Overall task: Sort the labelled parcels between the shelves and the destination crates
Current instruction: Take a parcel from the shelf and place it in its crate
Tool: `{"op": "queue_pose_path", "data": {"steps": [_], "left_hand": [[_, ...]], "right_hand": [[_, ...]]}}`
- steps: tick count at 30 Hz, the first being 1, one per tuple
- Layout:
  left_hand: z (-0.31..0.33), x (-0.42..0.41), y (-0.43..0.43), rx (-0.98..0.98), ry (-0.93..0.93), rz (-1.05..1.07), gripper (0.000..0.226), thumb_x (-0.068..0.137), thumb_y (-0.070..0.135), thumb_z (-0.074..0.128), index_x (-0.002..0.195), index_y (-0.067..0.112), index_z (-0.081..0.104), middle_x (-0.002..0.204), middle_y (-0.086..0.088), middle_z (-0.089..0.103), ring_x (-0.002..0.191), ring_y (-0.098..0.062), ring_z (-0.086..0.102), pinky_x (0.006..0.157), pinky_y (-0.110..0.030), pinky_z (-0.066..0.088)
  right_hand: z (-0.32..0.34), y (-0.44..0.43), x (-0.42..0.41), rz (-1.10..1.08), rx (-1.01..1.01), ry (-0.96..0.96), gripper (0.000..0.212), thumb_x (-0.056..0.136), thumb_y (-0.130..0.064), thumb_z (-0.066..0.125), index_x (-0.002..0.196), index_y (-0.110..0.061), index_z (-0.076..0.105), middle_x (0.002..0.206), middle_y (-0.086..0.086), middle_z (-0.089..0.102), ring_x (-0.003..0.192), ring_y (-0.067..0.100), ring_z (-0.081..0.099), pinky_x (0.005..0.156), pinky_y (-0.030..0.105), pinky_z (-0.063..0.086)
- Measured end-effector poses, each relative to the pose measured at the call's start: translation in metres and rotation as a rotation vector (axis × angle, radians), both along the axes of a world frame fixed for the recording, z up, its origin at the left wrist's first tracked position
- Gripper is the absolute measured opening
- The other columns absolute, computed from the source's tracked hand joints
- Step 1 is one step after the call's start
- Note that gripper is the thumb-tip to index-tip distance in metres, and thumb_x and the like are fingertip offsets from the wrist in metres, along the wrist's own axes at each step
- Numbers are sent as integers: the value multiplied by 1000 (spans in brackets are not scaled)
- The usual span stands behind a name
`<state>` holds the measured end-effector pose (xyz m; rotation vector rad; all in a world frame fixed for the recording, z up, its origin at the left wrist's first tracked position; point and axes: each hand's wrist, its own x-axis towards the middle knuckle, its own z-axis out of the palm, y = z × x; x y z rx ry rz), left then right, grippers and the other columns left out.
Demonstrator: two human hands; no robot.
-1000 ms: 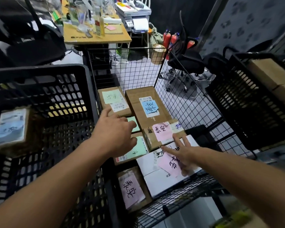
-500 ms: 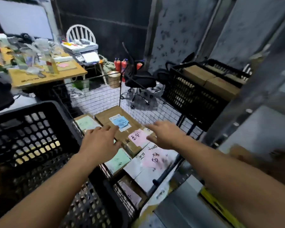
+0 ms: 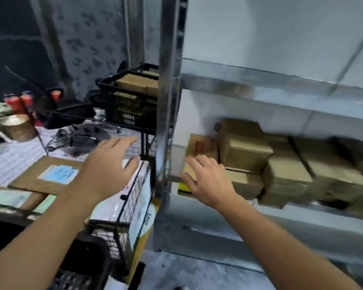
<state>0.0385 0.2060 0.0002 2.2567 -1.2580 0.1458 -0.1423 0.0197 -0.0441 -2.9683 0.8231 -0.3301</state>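
My left hand point(image 3: 105, 168) hovers with spread fingers above the wire basket point(image 3: 132, 197) at the left and holds nothing. In the basket lie a brown parcel with a blue label point(image 3: 50, 174), parcels with green labels point(image 3: 11, 198) and a white parcel point(image 3: 115, 206). My right hand point(image 3: 207, 181) reaches with relaxed fingers into the metal shelf point(image 3: 260, 84) on the right, at the left end of a stack of brown cardboard parcels point(image 3: 245, 149). It grips nothing. The view is motion-blurred.
A steel shelf upright point(image 3: 166, 101) stands between my two hands. Behind the wire basket a black crate point(image 3: 124, 101) holds brown boxes. An office chair point(image 3: 71, 116) and red fire extinguishers point(image 3: 19, 101) stand farther left. A black crate corner point(image 3: 82, 258) sits bottom left.
The view has swung right from the wire basket to the shelf. My right hand left the pink-labelled parcels and reached into the shelf. My left hand lifted off the parcels.
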Motion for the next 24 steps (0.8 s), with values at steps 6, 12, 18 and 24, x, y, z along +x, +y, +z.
{"op": "queue_pose_path", "data": {"steps": [6,12,18,24], "left_hand": [[2,-48,-84,107,-21,-231,58,96,47,48,149,28,34,148,-1,43,134,-27,41,108,-42,38],[-14,-85,-170,230,-44,-315,60,94,50,46,149,30,34,149,-2,44,133,-27,44,109,-45,38],[-32,-110,-238,181,138,-201,61,95,46,52,150,33,30,151,1,38,135,-25,41,110,-43,38],[-53,-129,-277,92,359,-48,61,96,52,48,151,44,21,160,-1,25,145,-27,28,115,-51,31]], "right_hand": [[9,-51,-84,-271,44,-8,50,102,-52,43,142,-23,48,138,6,50,123,33,52,98,50,47],[27,-107,-121,-375,116,-65,56,102,-52,44,150,-24,39,148,8,44,133,33,46,105,50,47],[28,-163,-120,-422,304,-68,64,102,-60,40,158,-34,24,166,15,20,150,40,23,118,54,32],[18,-201,-102,-380,437,-92,64,101,-63,36,158,-39,22,163,18,28,148,39,29,116,53,33]]}}
